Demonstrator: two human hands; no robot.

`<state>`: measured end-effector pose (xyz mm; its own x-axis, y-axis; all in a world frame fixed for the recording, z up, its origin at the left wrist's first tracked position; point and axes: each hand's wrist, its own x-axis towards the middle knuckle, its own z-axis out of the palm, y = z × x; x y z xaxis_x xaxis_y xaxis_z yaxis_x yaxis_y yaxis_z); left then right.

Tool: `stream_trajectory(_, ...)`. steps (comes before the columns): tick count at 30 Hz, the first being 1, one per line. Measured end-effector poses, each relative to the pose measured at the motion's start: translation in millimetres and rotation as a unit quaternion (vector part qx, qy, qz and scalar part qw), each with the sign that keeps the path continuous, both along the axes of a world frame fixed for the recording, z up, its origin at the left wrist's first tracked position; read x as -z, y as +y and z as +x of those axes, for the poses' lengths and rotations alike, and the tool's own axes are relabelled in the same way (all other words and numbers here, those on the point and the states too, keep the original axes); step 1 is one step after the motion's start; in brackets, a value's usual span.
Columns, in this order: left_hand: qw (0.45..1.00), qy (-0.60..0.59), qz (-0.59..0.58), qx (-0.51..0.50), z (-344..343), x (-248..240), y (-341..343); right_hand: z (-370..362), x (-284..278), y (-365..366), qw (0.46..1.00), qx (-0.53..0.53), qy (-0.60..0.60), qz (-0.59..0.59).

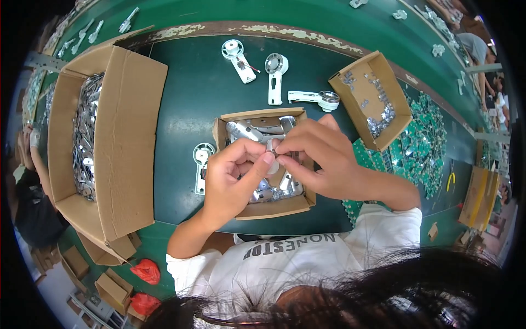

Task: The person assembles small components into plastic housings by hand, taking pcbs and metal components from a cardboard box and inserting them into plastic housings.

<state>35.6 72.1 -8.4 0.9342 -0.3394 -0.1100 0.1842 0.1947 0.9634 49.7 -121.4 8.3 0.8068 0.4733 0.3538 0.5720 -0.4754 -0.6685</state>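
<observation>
My left hand point(227, 178) and my right hand point(326, 159) meet at the tips above a shallow cardboard box point(274, 211). Thumbs and index fingers of both pinch a small silvery part point(273, 166); the fingers hide most of it, so its kind does not show. Beneath the hands, the box holds silver rounded casings point(245, 131) and loose shiny small pieces point(282, 193). Just left of the box lies a white fan-shaped part point(201, 159) with a round head and a handle, partly behind my left hand.
Several similar white parts point(274, 82) lie beyond the box. A tilted carton point(400, 112) with small metal pieces leans at right, beside a heap of green circuit boards point(424, 142). A large carton point(129, 137) of metal strips stands left. Yellow-handled pliers point(451, 181) lie far right.
</observation>
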Motion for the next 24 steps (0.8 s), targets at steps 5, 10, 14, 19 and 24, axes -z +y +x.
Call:
stream_trajectory(5, 0.999, 0.006, -0.034, -0.009, 0.2, -0.8, 0.0, -0.3, 2.2, 4.9, 0.996, 0.011, -0.086, 0.010)
stream_trajectory(10, 0.995, 0.037, -0.091, -0.015, 1.3, -3.8, -4.9, 5.0, 2.7, 3.8, 0.997, 0.000, -0.040, 0.063)
stream_trajectory(14, 0.994, 0.050, -0.102, 0.000, 2.5, -0.8, -0.1, 4.1, 1.1, 1.0, 0.973, 0.006, 0.149, 0.177)
stream_trajectory(19, 0.998, 0.012, -0.059, -0.033, 6.4, -3.2, -0.9, 3.7, 3.8, -8.6, 0.921, 0.013, 0.259, 0.290)
stream_trajectory(24, 0.998, -0.049, 0.004, -0.043, -1.0, 8.7, -6.2, 8.9, -6.4, -10.2, 0.995, -0.028, 0.028, 0.091)
